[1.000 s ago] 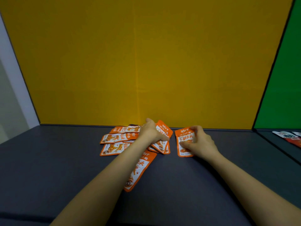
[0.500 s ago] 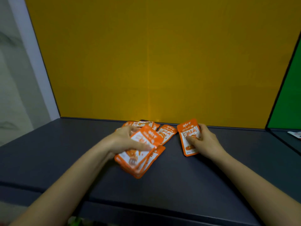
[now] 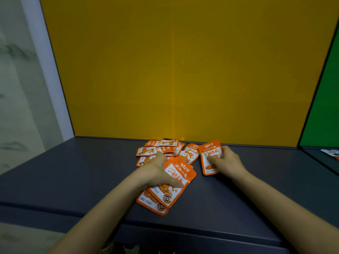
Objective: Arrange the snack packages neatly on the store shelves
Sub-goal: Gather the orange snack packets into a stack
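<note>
- Orange snack packets, counted: at least two in the held stack (image 3: 171,187), one single packet (image 3: 209,153) in the other hand, and at least five in the loose pile (image 3: 157,150). The pile overlaps too much for an exact count.
- A red-and-white packet (image 3: 331,153) lies well apart at the far right, on the neighbouring section below the green panel (image 3: 324,99).
- The left hand (image 3: 157,173) grips the held stack. Its thumb is pressed flat across the printed front of the top packet, and the fingers underneath are hidden. The packets fan out slightly, with the lower one jutting toward the shelf's front edge.
- The right hand (image 3: 226,163) holds the single packet by its right side, fingers curled round the edge and fingertips on its face. The packet stands tilted with its top toward the back.
- The loose pile lies flat on the dark grey shelf (image 3: 73,176), up against the yellow back panel (image 3: 183,70), just behind the left hand and to the left of the single packet.
- Whether the held stack touches the shelf cannot be told.
</note>
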`<state>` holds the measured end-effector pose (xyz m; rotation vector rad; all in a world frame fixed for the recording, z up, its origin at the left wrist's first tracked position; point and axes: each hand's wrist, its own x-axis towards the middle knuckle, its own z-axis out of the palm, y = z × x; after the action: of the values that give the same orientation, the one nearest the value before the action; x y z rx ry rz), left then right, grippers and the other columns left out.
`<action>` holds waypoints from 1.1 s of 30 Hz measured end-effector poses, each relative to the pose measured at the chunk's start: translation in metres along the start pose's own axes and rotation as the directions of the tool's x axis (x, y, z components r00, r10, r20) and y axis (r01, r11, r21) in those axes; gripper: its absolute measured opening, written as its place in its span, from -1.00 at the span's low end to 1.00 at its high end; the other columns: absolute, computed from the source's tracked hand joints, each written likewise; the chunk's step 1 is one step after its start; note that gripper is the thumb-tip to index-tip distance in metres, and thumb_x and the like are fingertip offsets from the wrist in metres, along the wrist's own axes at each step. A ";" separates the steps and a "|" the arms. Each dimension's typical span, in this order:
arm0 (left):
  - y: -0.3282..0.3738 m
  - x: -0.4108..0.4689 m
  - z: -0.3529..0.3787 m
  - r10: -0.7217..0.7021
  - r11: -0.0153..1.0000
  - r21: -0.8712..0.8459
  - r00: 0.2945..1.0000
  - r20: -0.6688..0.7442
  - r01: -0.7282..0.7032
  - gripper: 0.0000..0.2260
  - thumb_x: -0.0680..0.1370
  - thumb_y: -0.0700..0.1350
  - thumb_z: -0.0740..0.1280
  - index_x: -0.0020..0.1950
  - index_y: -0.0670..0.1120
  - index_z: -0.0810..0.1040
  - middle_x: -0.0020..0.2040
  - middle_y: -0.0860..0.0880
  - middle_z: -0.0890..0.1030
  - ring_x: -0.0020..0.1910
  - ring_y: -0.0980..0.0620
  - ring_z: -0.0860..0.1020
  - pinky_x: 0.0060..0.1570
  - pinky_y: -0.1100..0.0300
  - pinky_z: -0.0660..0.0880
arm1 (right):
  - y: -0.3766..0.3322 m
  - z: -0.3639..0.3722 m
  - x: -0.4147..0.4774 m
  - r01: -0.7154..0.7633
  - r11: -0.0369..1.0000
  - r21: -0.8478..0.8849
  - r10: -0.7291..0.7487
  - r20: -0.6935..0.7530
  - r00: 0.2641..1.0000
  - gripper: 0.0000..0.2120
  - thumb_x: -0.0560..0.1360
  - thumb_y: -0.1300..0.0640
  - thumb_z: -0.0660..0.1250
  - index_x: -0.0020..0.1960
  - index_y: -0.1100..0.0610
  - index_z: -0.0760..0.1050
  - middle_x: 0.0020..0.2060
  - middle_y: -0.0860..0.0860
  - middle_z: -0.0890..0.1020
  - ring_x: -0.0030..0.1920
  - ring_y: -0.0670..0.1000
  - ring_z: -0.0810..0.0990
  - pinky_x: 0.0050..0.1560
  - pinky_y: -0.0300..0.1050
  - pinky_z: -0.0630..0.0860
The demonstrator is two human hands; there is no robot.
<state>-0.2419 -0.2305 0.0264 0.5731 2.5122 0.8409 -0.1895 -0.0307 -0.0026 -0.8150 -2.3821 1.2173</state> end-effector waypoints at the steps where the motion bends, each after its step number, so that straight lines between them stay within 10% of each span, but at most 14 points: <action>1: -0.001 0.001 0.000 0.009 0.999 -0.038 1.000 0.001 -0.009 -0.18 0.30 0.00 0.55 0.42 0.00 0.15 0.18 -0.05 0.53 0.08 -0.06 0.59 0.07 0.02 0.56 | -0.002 0.004 0.001 -0.015 1.000 0.015 0.015 -0.007 1.000 -0.65 0.50 0.06 0.33 0.22 0.17 0.38 0.16 0.12 0.57 0.12 0.12 0.58 0.20 0.10 0.50; 8: -0.029 0.006 -0.027 0.079 0.923 -0.371 0.994 -0.079 -0.103 -0.30 0.28 -0.19 0.57 0.34 -0.07 0.33 -0.05 -0.05 0.62 -0.21 0.00 0.65 -0.26 0.13 0.60 | -0.023 0.038 0.014 -0.091 0.991 0.096 0.100 -0.087 0.991 -0.59 0.49 0.01 0.32 0.25 0.17 0.35 0.22 0.12 0.55 0.23 0.16 0.52 0.33 0.12 0.35; 14: -0.057 0.026 -0.074 -0.040 0.790 -0.603 0.972 -0.230 -0.110 -0.53 0.35 -0.23 0.51 0.16 -0.12 0.38 -0.20 -0.11 0.61 -0.47 0.04 0.60 -0.58 0.25 0.50 | -0.032 0.060 0.020 -0.152 0.975 -0.162 0.111 -0.238 0.965 -0.51 0.51 0.01 0.26 0.34 0.22 0.26 0.31 0.15 0.46 0.33 0.16 0.39 0.32 0.02 0.25; 21: -0.060 0.058 -0.074 -0.023 0.726 -0.679 0.982 -0.187 -0.113 -0.53 0.37 -0.22 0.50 0.19 -0.16 0.37 -0.18 -0.12 0.61 -0.36 -0.02 0.61 -0.52 0.20 0.54 | -0.041 0.068 0.025 -0.225 0.905 -0.360 0.123 -0.284 0.951 -0.13 0.34 -0.35 0.32 0.39 0.25 0.23 0.36 0.19 0.38 0.38 0.17 0.33 0.33 0.01 0.28; 33: -0.069 0.085 -0.069 0.016 0.653 -0.728 0.965 -0.263 -0.210 -0.55 0.36 -0.22 0.50 0.16 -0.12 0.37 -0.14 -0.12 0.61 -0.28 -0.05 0.61 -0.40 0.13 0.54 | -0.044 0.062 0.043 -0.287 0.939 -0.189 0.245 -0.217 0.945 -0.26 0.25 -0.14 0.54 0.28 0.17 0.36 0.23 0.13 0.53 0.23 0.16 0.52 0.10 -0.01 0.48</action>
<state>-0.3639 -0.2703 0.0102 0.3418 2.0179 1.9621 -0.2710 -0.0628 0.0001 -1.3003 -2.3273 0.9267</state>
